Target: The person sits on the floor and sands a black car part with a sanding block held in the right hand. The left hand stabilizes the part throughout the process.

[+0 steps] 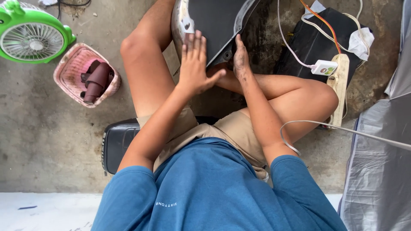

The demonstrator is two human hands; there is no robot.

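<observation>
Fingers of the left hand [195, 64] lie straight and close together, flat on the dark panel [214, 21] propped between the person's knees. The right hand [240, 57] presses its fingers together along the panel's lower edge, gripping nothing. Left of the knee sits a pink basket [70, 64] holding brown rolls [97, 80], a green fan [32, 34] beyond it. A power strip [339, 85] lies at right.

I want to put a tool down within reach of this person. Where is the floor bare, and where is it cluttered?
Bare concrete lies below the pink basket, left of the black seat. A smaller bare strip runs between the basket and the person's knee. The right side is crowded: power strip, white charger, cables and a dark bag. Both the left hand and right hand rest on the dark panel.
</observation>
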